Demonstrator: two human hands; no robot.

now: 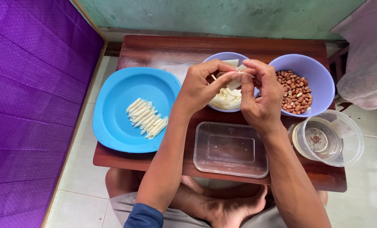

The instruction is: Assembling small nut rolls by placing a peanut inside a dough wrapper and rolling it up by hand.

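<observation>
My left hand [199, 88] and my right hand [259, 95] meet above a small purple bowl [222, 57] of pale dough strips. Together their fingertips pinch one cream-coloured dough piece [234, 80], which looks partly rolled. To the right stands a larger purple bowl [319, 80] holding peanuts [296, 90]. On the left a blue plate [116, 122] carries a row of several rolled dough sticks [147, 118].
A low brown wooden table [163, 50] bears everything. A clear rectangular plastic lid or box [230, 148] lies at the front edge. A clear round container [329, 137] sits front right. A purple mat is at left, a pink cloth at right. My crossed legs are under the table.
</observation>
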